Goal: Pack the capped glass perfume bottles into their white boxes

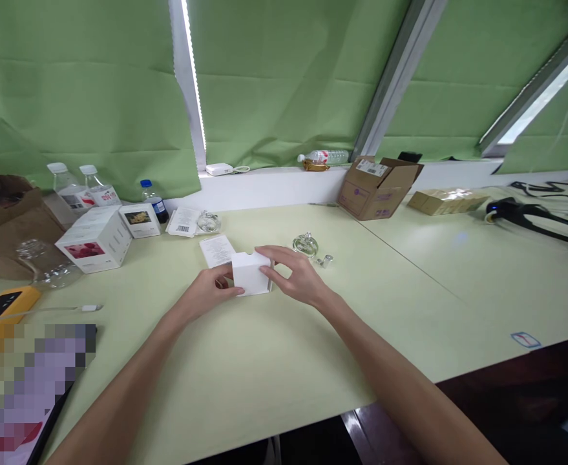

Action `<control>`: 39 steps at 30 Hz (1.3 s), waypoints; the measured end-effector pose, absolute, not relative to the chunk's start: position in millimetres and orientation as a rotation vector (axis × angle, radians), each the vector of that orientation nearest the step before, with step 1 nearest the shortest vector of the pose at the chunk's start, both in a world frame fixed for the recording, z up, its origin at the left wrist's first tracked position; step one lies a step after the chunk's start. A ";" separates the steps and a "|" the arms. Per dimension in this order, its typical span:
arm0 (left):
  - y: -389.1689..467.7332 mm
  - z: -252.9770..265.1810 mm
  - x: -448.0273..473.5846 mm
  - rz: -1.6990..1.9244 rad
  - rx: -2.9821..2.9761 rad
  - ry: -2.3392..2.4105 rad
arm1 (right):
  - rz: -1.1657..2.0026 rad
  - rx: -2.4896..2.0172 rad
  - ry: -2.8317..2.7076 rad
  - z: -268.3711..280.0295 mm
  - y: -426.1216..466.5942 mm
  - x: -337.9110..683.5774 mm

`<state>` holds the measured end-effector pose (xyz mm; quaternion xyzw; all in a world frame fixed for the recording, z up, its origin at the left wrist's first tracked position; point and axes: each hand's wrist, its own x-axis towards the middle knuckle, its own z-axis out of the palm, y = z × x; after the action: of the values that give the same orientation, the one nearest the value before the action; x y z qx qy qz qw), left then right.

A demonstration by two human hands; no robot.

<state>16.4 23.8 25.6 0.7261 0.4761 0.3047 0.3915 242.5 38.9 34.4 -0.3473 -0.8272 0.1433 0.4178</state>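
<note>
A small plain white box (pixel 251 276) is held between my two hands over the table. My left hand (pixel 210 288) grips its left side, thumb along the lower front edge. At the upper right corner, my right hand (pixel 294 274) has its fingers on the top edge and its thumb on the front face. Behind the box lies a white printed card (pixel 216 249). A round clear glass-like piece (pixel 305 245) rests just beyond my right hand, with small silver metal parts (pixel 327 261) beside it. The inside of the box is hidden.
To the left stand white picture boxes (pixel 97 242), a blue-capped bottle (pixel 154 201) and a clear bottle (pixel 46 265) on its side. A yellow device (pixel 10 305) lies nearer. An open cardboard box (pixel 373 190) and a gold pack (pixel 446 201) are at the back right.
</note>
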 end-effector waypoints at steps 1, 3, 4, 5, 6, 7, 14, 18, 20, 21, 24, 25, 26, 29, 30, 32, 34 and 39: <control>23.5 25.6 16.6 0.777 1.841 1.211 | 0.313 -0.877 -2.084 32.8 39.3 242.5; 23.3 25.2 16.7 0.787 1.840 1.215 | 0.271 -0.887 -2.077 30.6 40.0 242.7; 23.4 24.8 16.8 0.790 1.844 1.218 | 0.272 -0.884 -2.074 30.0 40.3 242.8; 23.8 24.4 16.8 0.789 1.851 1.223 | 0.280 -0.880 -2.072 29.5 40.5 242.8; 24.2 24.0 17.0 0.788 1.860 1.232 | 0.290 -0.875 -2.069 29.1 40.8 242.7; 24.8 23.8 17.2 0.785 1.869 1.239 | 0.297 -0.870 -2.065 28.7 41.1 242.5; 25.7 27.7 20.7 1.210 1.951 1.247 | 0.309 -0.866 -2.038 25.6 42.4 241.1; 23.4 26.5 21.7 1.233 2.177 1.226 | 0.304 -0.878 -2.042 26.2 41.9 241.0; 23.4 24.7 22.9 1.221 2.193 1.231 | 0.311 -0.880 -2.037 26.4 42.0 240.9; 23.7 23.9 23.7 1.228 2.182 1.233 | 0.324 -0.883 -2.033 26.4 42.1 240.8; 24.6 22.3 26.0 1.282 2.156 1.233 | 0.371 -0.891 -2.020 26.3 42.1 240.3; 24.7 22.1 26.4 1.294 2.156 1.236 | 0.381 -0.892 -2.017 26.3 42.1 240.1; 24.7 21.9 26.6 1.297 2.157 1.248 | 0.389 -0.893 -2.017 26.3 42.0 239.9; 24.3 21.8 26.1 1.270 2.145 1.308 | 0.404 -0.890 -2.012 26.1 42.0 239.5; 24.2 21.8 25.7 1.267 2.137 1.317 | 0.406 -0.889 -2.008 25.9 42.2 239.5; 24.2 22.1 24.9 1.270 2.127 1.306 | 0.409 -0.887 -1.996 25.0 42.8 239.5; 24.1 22.6 24.2 1.274 2.133 1.271 | 0.411 -0.891 -1.989 24.1 43.5 239.8; 23.5 23.8 22.8 1.278 2.149 1.238 | 0.422 -0.884 -1.986 24.3 43.4 239.6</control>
<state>22.8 23.5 23.8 0.7584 0.4370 0.4509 0.1748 239.6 43.4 24.3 -0.3570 -0.8022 0.1704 0.4471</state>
